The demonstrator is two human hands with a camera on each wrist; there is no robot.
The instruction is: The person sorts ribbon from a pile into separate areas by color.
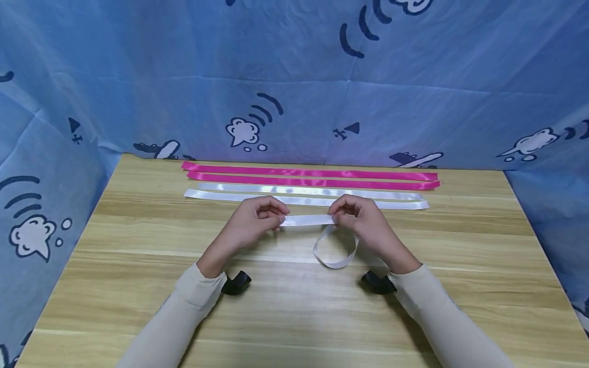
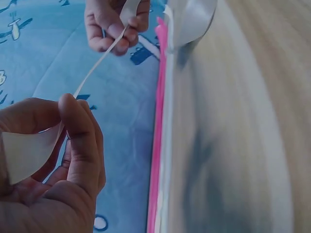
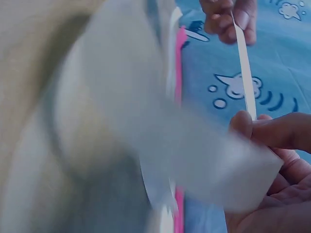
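A white satin ribbon (image 1: 307,220) is drawn straight between both hands over the middle of the table. My left hand (image 1: 252,219) pinches it between thumb and fingertips; in the left wrist view a short end (image 2: 29,153) of ribbon lies inside that palm. My right hand (image 1: 369,225) pinches it a short way to the right. From the right fingers the rest of the ribbon hangs in a round loop (image 1: 336,265). Close to the camera in the right wrist view, this hanging length (image 3: 204,155) looks blurred and wide.
Behind the hands, two pink ribbons (image 1: 313,171) and two white ribbons (image 1: 234,197) lie side by side across the wooden table (image 1: 294,317). A blue patterned cloth (image 1: 294,61) hangs along the back and sides. A black device (image 1: 236,282) sits at each wrist.
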